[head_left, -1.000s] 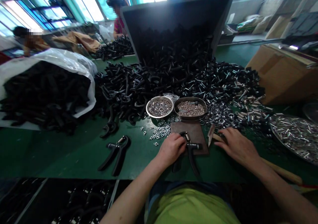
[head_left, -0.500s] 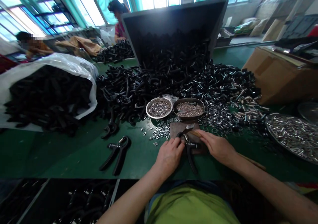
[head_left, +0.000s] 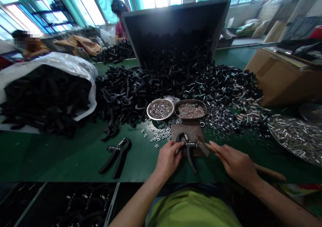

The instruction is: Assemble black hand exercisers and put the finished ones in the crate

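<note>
My left hand (head_left: 167,158) closes its thumb and fingers on the left side of a black spring hand grip (head_left: 192,160). The grip's coil spring points away from me, and its top rests over a flat brown plate (head_left: 198,129). In my right hand (head_left: 236,163) is a hammer (head_left: 203,148), held by its wooden handle, which runs back under the wrist. The hammer head is low, just right of the grip; whether they touch I cannot tell. A second hand grip (head_left: 118,156) lies on the green table to the left.
Beyond the plate stand a round dish (head_left: 160,109) and an oval tin (head_left: 190,111) of small metal parts. Loose nuts (head_left: 161,133) lie nearby. Black handles spill from a tipped bin (head_left: 176,22). A plastic bag (head_left: 83,67), a carton (head_left: 284,76) and two people are farther off.
The hammer has dropped from above the grip's spring to its right side, and my right hand has moved right and toward me. My left fingers have shifted slightly down along the grip.
</note>
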Tool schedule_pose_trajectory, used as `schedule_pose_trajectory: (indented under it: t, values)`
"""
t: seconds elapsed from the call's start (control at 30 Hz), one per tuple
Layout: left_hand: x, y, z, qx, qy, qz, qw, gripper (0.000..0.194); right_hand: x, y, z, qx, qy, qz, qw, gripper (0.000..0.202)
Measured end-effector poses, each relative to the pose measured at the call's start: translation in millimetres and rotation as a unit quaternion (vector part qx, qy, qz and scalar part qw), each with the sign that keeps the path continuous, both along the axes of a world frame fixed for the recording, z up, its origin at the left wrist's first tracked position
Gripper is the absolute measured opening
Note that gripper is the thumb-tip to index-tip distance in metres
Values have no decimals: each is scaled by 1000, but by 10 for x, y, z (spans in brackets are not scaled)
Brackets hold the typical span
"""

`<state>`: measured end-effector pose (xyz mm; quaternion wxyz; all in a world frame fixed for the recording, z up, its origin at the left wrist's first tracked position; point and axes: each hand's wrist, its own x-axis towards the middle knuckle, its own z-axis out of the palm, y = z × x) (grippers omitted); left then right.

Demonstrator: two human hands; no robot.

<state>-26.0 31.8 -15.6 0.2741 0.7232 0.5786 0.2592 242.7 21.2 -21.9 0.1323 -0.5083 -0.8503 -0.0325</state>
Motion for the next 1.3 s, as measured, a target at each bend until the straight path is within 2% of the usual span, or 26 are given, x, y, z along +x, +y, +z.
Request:
schedule_pose_trajectory:
  t: [0.07, 0.1, 0.13, 0.2, 0.27, 0.3, 0.33, 0.4, 0.43, 0.5, 0.57, 0.63, 0.73, 0.8, 0.87, 0.9, 0.97, 1.03, 1.1, 1.2, 1.3]
  values:
    - [2, 11, 6, -72, -143, 49, 986, 32, 178, 43, -83, 27, -16, -35, 999, 37]
    - [23, 6, 8, -121, -227, 75, 964, 32, 241, 82, -99, 30, -16, -46, 998, 35]
    - [58, -8, 11, -173, -309, 100, 930, 33, 277, 137, -93, 32, -8, -54, 998, 33]
    - [163, -63, 25, -270, -444, 147, 841, 38, 258, 309, -15, 31, 31, -57, 997, 31]
    - [289, -148, 54, -337, -526, 186, 759, 42, 131, 577, 122, 31, 75, -45, 996, 30]
    - [349, -197, 73, -355, -552, 199, 728, 43, 41, 745, 194, 29, 88, -41, 995, 29]
    - [400, -248, 94, -364, -571, 204, 707, 45, -60, 930, 259, 26, 90, -38, 995, 29]
    - [467, -347, 146, -365, -591, 189, 694, 50, -271, 1327, 340, -20, 59, -65, 996, 28]
    - [480, -390, 178, -362, -590, 173, 700, 52, -375, 1523, 351, -33, 51, -65, 996, 28]
    - [467, -446, 255, -358, -566, 136, 730, 55, -565, 1872, 321, -56, 39, -64, 996, 25]
    - [411, -439, 342, -342, -520, 102, 776, 56, -722, 2129, 246, -78, 30, -60, 995, 21]
    - [326, -337, 416, -298, -465, 74, 830, 52, -837, 2278, 167, -100, 22, -57, 993, 18]
    - [186, 29, 451, -187, -366, 46, 910, 40, -914, 2345, 96, -122, 21, -60, 990, 14]
    - [123, 398, 420, -101, -273, 34, 956, 34, -909, 2339, 93, -129, 30, -68, 989, 13]
    - [116, 824, 363, -12, -145, 13, 989, 29, -876, 2321, 120, -128, 48, -77, 988, 14]
    - [137, 1042, 331, 24, -70, 3, 997, 27, -853, 2310, 143, -127, 60, -82, 987, 15]
    - [223, 1455, 267, 63, 94, -23, 993, 26, -798, 2275, 199, -124, 91, -91, 984, 17]
    - [338, 1800, 200, 63, 143, -35, 987, 25, -731, 2207, 258, -126, 127, -94, 979, 18]
    - [447, 2053, 133, 49, 164, -45, 984, 20, -649, 2087, 305, -130, 158, -87, 975, 18]
    - [544, 2253, 46, 36, 181, -55, 981, 16, -511, 1816, 325, -174, 237, -67, 954, 19]
    - [558, 2296, 1, 37, 177, -55, 982, 17, -408, 1513, 284, -281, 345, -32, 895, 14]
